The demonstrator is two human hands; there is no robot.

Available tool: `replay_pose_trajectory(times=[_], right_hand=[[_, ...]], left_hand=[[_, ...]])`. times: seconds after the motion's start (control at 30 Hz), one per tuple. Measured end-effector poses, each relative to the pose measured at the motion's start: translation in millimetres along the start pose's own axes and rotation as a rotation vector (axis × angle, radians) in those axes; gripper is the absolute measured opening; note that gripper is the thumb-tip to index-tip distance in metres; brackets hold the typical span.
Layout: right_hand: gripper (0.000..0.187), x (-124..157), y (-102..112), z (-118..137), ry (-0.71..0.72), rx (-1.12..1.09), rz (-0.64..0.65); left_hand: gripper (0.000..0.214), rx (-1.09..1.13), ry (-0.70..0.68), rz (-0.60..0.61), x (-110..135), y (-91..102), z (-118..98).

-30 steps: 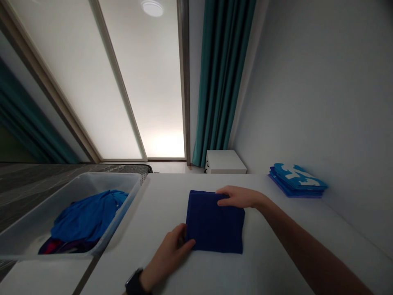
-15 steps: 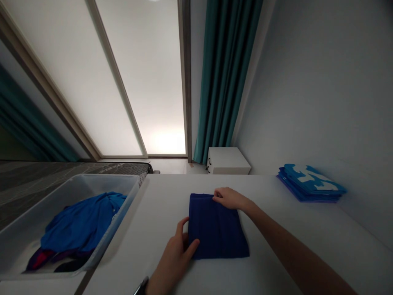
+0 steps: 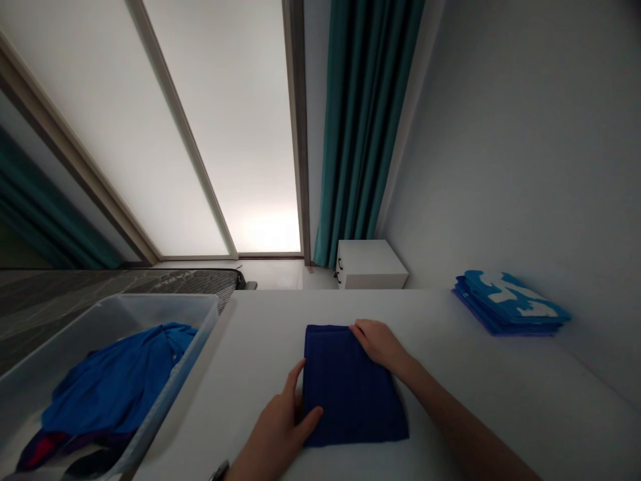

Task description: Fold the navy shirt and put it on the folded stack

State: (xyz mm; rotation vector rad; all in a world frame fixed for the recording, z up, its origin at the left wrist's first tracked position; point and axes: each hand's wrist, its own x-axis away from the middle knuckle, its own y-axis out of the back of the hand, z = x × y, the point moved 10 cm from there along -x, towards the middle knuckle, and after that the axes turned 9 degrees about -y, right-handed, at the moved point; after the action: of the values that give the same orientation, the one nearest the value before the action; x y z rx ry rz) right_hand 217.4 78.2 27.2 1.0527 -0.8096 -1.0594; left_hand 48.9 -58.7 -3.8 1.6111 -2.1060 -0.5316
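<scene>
Should handle soft and light; take folded navy cloth [image 3: 345, 394] by edges, with right hand [image 3: 378, 343] pinching far one, left hand [image 3: 281, 422] loosely curled, hold unclear.

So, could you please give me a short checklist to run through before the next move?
1. Left grip at the left edge of the dark blue folded cloth: ok, thumb on top.
2. Right grip at the cloth's far edge: ok.
3. Right fingertips pinching firmly: cannot tell.
4. Cloth resting on the white table: ok.
5. Folded stack apart from the cloth: ok, it sits off to the right.
6. Blue fabric in the translucent bin folded: not ok, it lies heaped.
</scene>
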Motion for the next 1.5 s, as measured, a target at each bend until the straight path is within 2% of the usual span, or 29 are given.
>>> replay_pose_trajectory(times=[0.17,0.27,0.4,0.53,0.63,0.87,1.2,1.4,1.5], right_hand=[[0.036,-2.2,11.9,-11.9,-0.013,-0.141,-0.047],[0.036,-1.2,17.1,-27.5,-0.037,-0.245,-0.049],[0.031,6.2,14.0,-36.0,0.013,-0.395,0.054],[0.021,12.3,12.7,-34.4,0.049,-0.446,0.096],[0.022,11.4,9.6,-33.9,0.032,-0.44,0.116],[0.023,7.7,11.0,-25.5,0.08,-0.407,0.167],[0.03,-10.5,2.7,-27.3,0.065,-0.352,0.282],[0.026,-24.8,1.0,-30.9,-0.029,-0.29,0.217],[0.028,-26.4,-3.7,-28.9,-0.036,-0.213,0.2]], left_hand=[[0.045,-0.057,-0.096,-0.019,-42.1,42.1,-20.9],[0.036,-0.072,-0.175,-0.041,-72.1,61.0,-23.7],[0.028,-0.096,-0.292,0.024,-91.6,61.4,-24.2],[0.037,-0.097,-0.338,0.059,-93.5,57.6,-26.4],[0.029,-0.192,-0.384,0.091,-94.1,51.8,-32.8],[0.024,-0.235,-0.408,0.031,-97.7,53.6,-36.0],[0.022,-0.325,-0.255,0.002,-115.3,56.1,-21.1],[0.021,-0.374,-0.23,-0.055,-120.7,57.1,-11.0],[0.023,-0.353,-0.245,-0.074,-121.3,62.0,-14.7]])
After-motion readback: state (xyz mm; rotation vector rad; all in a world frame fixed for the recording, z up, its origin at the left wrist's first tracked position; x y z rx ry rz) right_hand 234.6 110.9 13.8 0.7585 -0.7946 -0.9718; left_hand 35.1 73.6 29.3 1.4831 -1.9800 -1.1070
